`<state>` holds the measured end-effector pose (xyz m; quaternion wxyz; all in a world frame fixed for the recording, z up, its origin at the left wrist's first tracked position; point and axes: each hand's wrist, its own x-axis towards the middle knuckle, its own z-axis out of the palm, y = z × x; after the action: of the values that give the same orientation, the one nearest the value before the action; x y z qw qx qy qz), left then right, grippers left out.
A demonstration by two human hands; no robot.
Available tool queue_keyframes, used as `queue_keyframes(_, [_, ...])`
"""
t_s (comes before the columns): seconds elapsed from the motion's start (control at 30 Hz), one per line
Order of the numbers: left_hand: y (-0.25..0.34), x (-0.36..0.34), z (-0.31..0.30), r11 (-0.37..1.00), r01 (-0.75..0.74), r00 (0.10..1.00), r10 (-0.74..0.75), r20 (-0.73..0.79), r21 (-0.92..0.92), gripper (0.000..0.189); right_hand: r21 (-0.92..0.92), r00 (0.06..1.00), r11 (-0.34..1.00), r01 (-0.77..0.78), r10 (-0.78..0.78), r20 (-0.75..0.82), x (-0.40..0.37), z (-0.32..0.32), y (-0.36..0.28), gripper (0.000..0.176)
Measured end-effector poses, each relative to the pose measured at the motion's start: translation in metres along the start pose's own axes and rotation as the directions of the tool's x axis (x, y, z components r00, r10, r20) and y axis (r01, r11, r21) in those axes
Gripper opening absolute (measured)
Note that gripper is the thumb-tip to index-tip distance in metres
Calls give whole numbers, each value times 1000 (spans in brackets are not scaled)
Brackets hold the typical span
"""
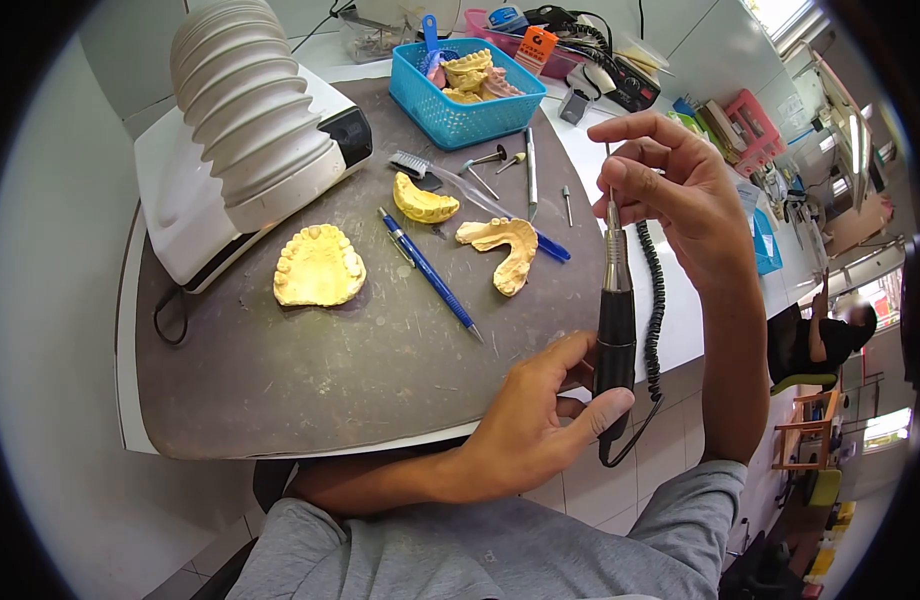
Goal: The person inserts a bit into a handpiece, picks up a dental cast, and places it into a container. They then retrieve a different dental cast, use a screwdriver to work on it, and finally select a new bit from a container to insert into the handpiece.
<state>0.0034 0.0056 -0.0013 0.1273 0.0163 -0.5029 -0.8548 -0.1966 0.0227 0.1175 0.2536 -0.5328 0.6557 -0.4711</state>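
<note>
My left hand (pixel 540 410) is wrapped round the black lower body of a dental handpiece (pixel 616 320), which stands upright with its metal nose up. At the top, my right hand (pixel 670 180) pinches the thin shank of a bur (pixel 610 195) at the handpiece's nose; the fingers partly hide it. To the left on the grey mat lie a full yellow dental cast (pixel 320 266), a smaller yellow cast piece (pixel 424 200) and a pale horseshoe-shaped cast (pixel 510 250). Between them lies a blue mechanical pencil (pixel 430 275).
A blue basket (pixel 465 115) of casts stands at the back. Near it lie a brush (pixel 415 165), several loose burs (pixel 568 205) and a metal tool (pixel 531 175). A white ribbed suction hose (pixel 250 110) rises at left. The handpiece's coiled cord (pixel 652 300) hangs at right. Another person (pixel 830 335) sits far right.
</note>
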Motion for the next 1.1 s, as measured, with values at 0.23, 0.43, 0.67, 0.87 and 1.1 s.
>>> queue_keyframes(0.23, [0,0,-1,1000,6,1000,-6,12,-18,49,91,996,991,-94,94,11,0,-3,5,29])
queue_keyframes(0.43, [4,0,-1,997,45,999,-44,14,-67,50,86,994,991,-103,100,40,0,-1,5,29])
queue_keyframes(0.67, [1,1,-2,996,19,1000,-18,18,-84,51,79,991,989,-123,118,65,3,1,5,28])
queue_keyframes(0.87, [1,1,0,992,26,1000,-26,3,-126,51,77,989,989,-129,123,78,6,3,6,30])
queue_keyframes(1.1, [-2,3,-2,986,7,1000,-7,-2,-166,52,46,986,985,-165,167,-30,1,10,3,37])
